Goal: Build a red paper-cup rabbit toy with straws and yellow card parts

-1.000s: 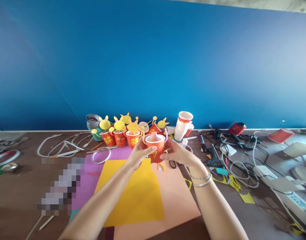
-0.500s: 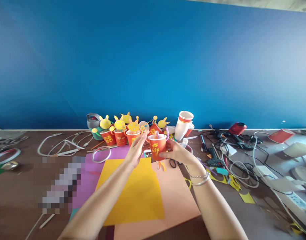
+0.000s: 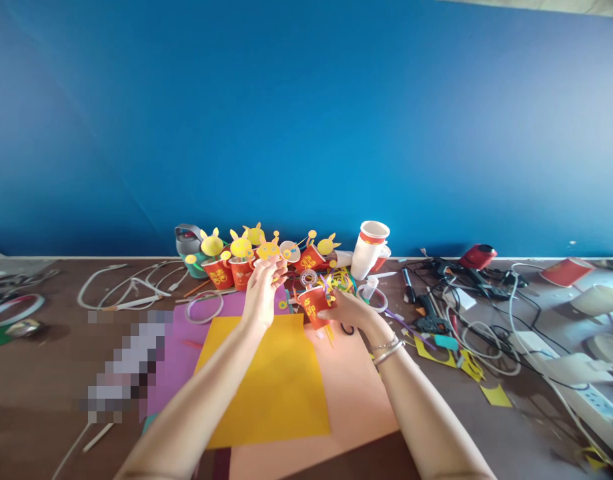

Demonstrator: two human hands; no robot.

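My right hand grips a red paper cup with yellow lettering, held tilted above the sheets. A thin yellow stick shows below the cup. My left hand is raised to the left of it, fingers loosely bent and apart, with nothing visible in them. It partly hides a red cup with a yellow paper animal head; whether the fingers touch that cup I cannot tell. More red cups with yellow rabbit-eared heads stand in a row at the back.
Under my arms lie a yellow sheet, a pink sheet and a purple sheet. Stacked white cups stand near the blue wall. To the right are a glue gun, tangled cables and a power strip.
My left hand has moved left, away from the held cup, toward the row of cups. The cup in my right hand has gone from upright to tilted and moved slightly lower.
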